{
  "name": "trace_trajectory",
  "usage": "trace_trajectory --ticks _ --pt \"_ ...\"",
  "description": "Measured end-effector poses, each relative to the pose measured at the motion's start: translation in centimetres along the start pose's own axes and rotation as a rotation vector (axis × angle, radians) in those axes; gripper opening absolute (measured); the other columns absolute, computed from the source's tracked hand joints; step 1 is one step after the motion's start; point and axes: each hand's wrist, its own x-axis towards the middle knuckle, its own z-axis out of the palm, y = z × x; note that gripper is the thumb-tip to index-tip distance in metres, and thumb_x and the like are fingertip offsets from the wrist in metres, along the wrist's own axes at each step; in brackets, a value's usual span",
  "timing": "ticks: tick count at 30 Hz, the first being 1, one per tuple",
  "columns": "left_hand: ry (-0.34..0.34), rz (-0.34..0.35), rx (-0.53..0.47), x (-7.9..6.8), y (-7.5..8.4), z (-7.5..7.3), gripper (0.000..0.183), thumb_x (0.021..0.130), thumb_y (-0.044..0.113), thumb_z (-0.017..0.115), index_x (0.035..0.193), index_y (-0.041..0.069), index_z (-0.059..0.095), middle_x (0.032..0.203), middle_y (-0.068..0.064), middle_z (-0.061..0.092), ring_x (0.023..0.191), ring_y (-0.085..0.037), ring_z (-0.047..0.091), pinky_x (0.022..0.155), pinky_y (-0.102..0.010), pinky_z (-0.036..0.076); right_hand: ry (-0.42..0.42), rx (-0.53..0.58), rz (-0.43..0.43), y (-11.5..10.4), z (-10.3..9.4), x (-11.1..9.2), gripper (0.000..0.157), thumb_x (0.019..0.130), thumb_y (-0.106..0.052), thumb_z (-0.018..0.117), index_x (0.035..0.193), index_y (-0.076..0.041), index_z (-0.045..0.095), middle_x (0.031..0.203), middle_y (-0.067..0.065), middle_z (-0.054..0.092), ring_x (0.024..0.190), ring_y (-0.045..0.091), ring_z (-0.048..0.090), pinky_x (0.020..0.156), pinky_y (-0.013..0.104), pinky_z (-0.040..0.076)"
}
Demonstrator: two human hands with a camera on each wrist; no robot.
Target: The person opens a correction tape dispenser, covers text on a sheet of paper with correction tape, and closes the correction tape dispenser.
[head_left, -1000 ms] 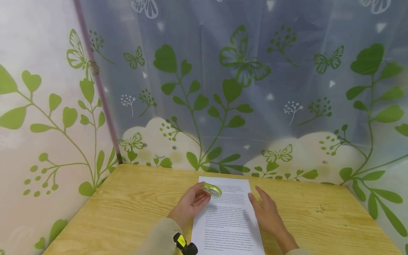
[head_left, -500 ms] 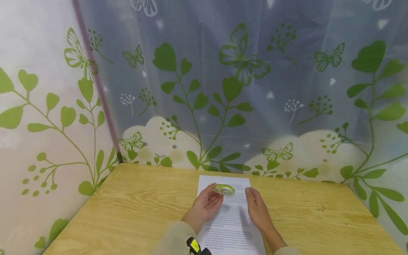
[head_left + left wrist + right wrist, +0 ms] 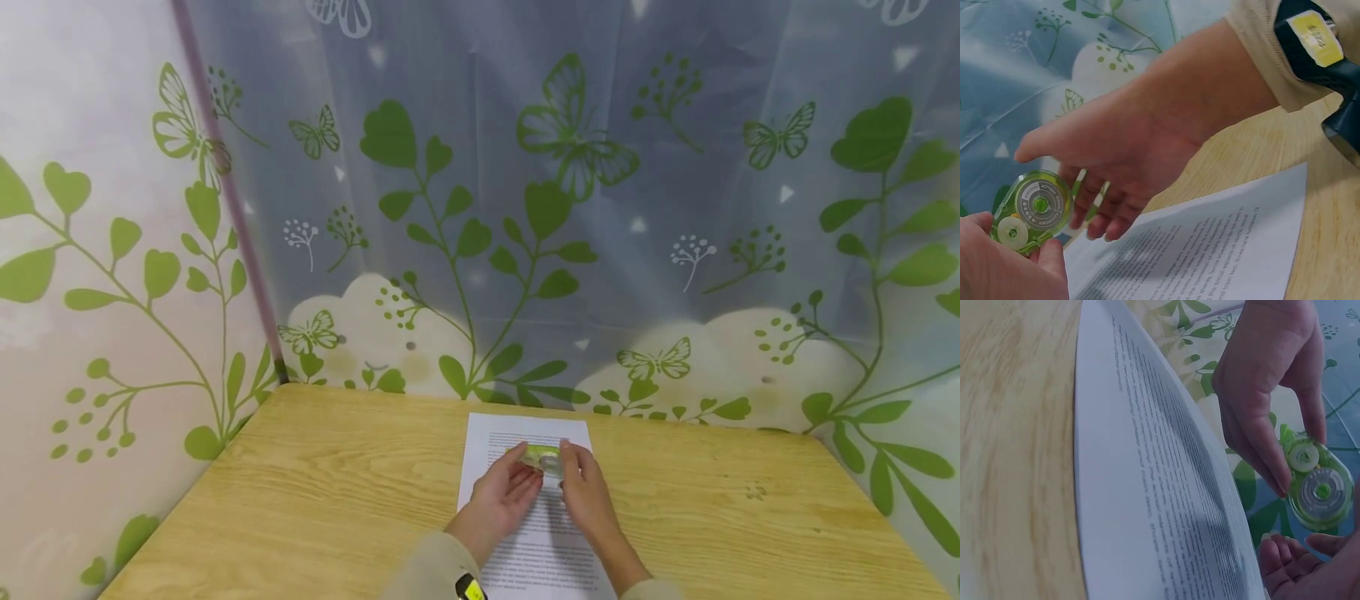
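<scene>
A transparent green correction tape (image 3: pixel 542 458) with a grey reel and a small white wheel is between my hands, above the paper's far half. My right hand (image 3: pixel 1266 381) pinches its small-wheel end between thumb and fingers. On the other side, my left hand (image 3: pixel 1129 144) is spread loosely, thumb apart from the fingers. In the right wrist view, its thumb lies just beyond the reel end of the correction tape (image 3: pixel 1319 487), with a narrow gap. Beneath both hands lies a printed sheet of paper (image 3: pixel 540 558), perhaps a stack.
The paper lies on a wood-grain table (image 3: pixel 322 483), its far end close to the table's back edge. A curtain (image 3: pixel 480 250) printed with green leaves and butterflies hangs behind and to the sides. A black wrist device (image 3: pixel 1316 44) sits on my left sleeve.
My left hand has carried the correction tape rightward, and my right hand has come in from the right to meet it. The right fingers now hold the tape, while the left fingers have loosened.
</scene>
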Motion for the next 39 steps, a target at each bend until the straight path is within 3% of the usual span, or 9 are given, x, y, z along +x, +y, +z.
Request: trace_trajectory --ticks 6,12,18,21,26,29,32,35,39 --pt "-0.006 -0.01 0.006 0.0 -0.4 0.1 0.048 0.087 0.022 0.07 0.117 -0.012 0.053 0.104 -0.016 0.06 0.102 -0.024 0.058 0.093 -0.032 0.047 -0.012 0.033 -0.027 -0.1 0.5 0.0 0.063 0.104 -0.045 0.031 0.128 0.012 0.044 0.113 0.024 0.056 0.085 0.029 0.057 0.067 0.032 0.047" --pt "-0.012 -0.015 0.015 -0.5 -0.7 0.2 0.049 0.086 0.022 0.071 0.117 -0.012 0.054 0.108 -0.019 0.061 0.106 -0.026 0.059 0.093 -0.032 0.047 0.023 0.001 0.0 -0.2 0.7 -0.1 0.064 0.102 -0.049 0.032 0.123 0.009 0.047 0.095 0.018 0.058 0.075 0.023 0.055 0.065 0.034 0.045" --pt "-0.014 -0.024 0.028 -0.5 -1.0 0.0 0.05 0.086 0.025 0.072 0.115 -0.012 0.055 0.104 -0.017 0.061 0.099 -0.023 0.06 0.092 -0.032 0.047 0.086 -0.039 0.006 -0.3 0.9 0.0 0.056 0.101 -0.049 0.037 0.114 0.004 0.051 0.101 0.016 0.06 0.089 0.026 0.055 0.074 0.037 0.043" --pt "-0.017 -0.022 0.036 -0.4 -0.9 -0.1 0.052 0.085 0.026 0.073 0.115 -0.012 0.054 0.103 -0.016 0.06 0.098 -0.022 0.061 0.092 -0.032 0.047 0.1 -0.026 0.001 -0.4 0.8 0.1 0.053 0.101 -0.048 0.038 0.11 0.002 0.052 0.1 0.015 0.06 0.088 0.026 0.054 0.074 0.038 0.043" --pt "-0.002 0.048 0.079 -0.1 -0.2 -0.3 0.057 0.084 0.025 0.075 0.12 -0.012 0.051 0.102 -0.016 0.058 0.095 -0.022 0.061 0.09 -0.032 0.049 0.102 0.01 0.023 -0.3 0.3 0.4 0.056 0.1 -0.053 0.035 0.103 -0.001 0.054 0.087 0.01 0.057 0.077 0.022 0.051 0.068 0.034 0.042" --pt "0.001 0.139 0.12 0.3 0.8 -0.5 0.054 0.083 0.023 0.076 0.118 -0.01 0.051 0.099 -0.015 0.058 0.09 -0.02 0.062 0.087 -0.031 0.05 0.092 0.062 0.048 -0.4 -0.3 0.5 0.056 0.099 -0.056 0.033 0.099 -0.002 0.05 0.079 0.007 0.052 0.069 0.019 0.048 0.062 0.031 0.041" --pt "-0.029 0.279 0.246 0.9 1.8 -0.9 0.049 0.082 0.022 0.076 0.114 -0.008 0.055 0.097 -0.012 0.062 0.087 -0.019 0.064 0.085 -0.032 0.051 0.082 0.116 0.065 -0.6 -0.9 0.6 0.055 0.099 -0.056 0.033 0.096 -0.003 0.047 0.069 0.004 0.047 0.06 0.016 0.043 0.056 0.029 0.038" --pt "-0.101 0.45 0.509 1.4 2.9 -1.6 0.045 0.082 0.022 0.076 0.115 -0.006 0.06 0.098 -0.01 0.064 0.088 -0.018 0.064 0.082 -0.032 0.052 0.078 0.159 0.078 -0.8 -1.4 0.6 0.056 0.098 -0.058 0.033 0.094 -0.003 0.045 0.061 0.001 0.042 0.052 0.013 0.039 0.05 0.027 0.036" --pt "-0.26 0.596 0.872 1.9 4.7 -2.8 0.04 0.084 0.021 0.075 0.118 0.003 0.065 0.104 -0.011 0.065 0.092 -0.021 0.063 0.077 -0.03 0.052 0.067 0.177 0.093 -1.1 -1.8 0.6 0.06 0.094 -0.063 0.039 0.097 -0.003 0.045 0.059 0.0 0.04 0.05 0.012 0.035 0.048 0.027 0.034"
